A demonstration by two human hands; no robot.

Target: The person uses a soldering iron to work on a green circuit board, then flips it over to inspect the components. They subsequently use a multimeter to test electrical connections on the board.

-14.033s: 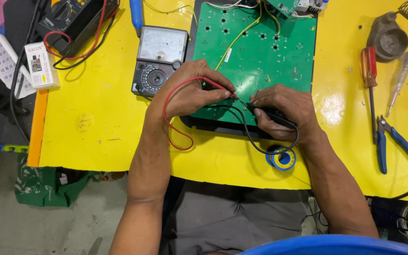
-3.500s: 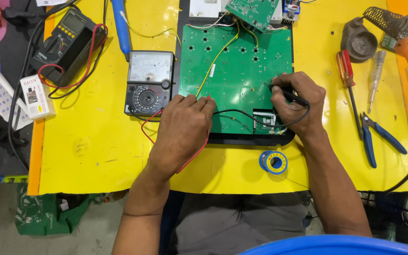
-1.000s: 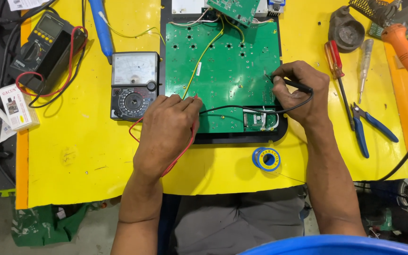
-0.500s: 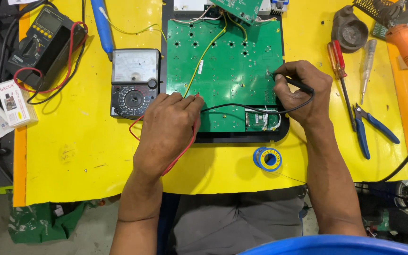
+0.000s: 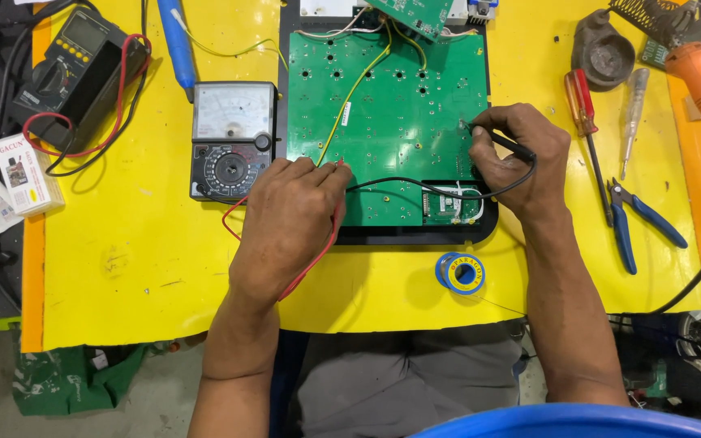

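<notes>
The flat green circuit board (image 5: 399,122) lies just beyond both hands. The left hand (image 5: 290,223) pinches a red probe at its near-left edge; the right hand (image 5: 521,158) pinches a black probe (image 5: 501,142) slanting leftward onto its right edge.

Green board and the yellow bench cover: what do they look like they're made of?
Green board: looks like rigid circuit laminate with a matte green coating, judging by its flat face, drilled holes and rows of small solder points. Yellow bench cover: probably a thin plastic or rubber sheet, smooth and slightly glossy, with scuffs, dark marks and soft glare; the exact material can't be told.
</notes>
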